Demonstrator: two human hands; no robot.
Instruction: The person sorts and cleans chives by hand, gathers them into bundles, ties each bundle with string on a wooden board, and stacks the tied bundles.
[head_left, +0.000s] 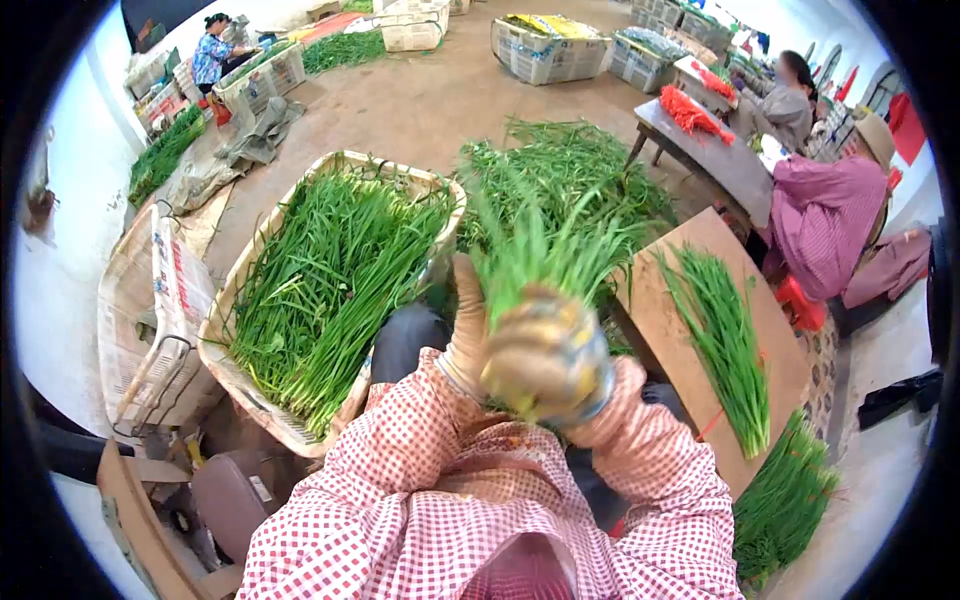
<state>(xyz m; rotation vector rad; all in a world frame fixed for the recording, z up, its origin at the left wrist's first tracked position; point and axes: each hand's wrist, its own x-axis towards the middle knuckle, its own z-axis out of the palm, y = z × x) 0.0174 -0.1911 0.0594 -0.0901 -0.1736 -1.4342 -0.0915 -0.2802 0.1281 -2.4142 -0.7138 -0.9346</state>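
Both hands wear dirty work gloves and are close together in front of the chest. My right hand [548, 355] is wrapped round a bunch of green stalks [545, 250], whose leafy tops point up and away; hand and tops are blurred by motion. Beside the bunch, on its left, my left hand [467, 325] is raised edge-on with its fingers stretched upward. To the left stands a white crate [225, 345] full of long green stalks [340, 270]. On a wooden board [650, 290] at the right lies another bunch of stalks [722, 345].
A heap of greens [560, 165] covers the floor ahead. An empty crate [125, 320] stands at the left, and tied bunches [785, 500] lie at the lower right. A table [735, 165] holds red ties. People sit at the right and far left, among more crates [550, 55].
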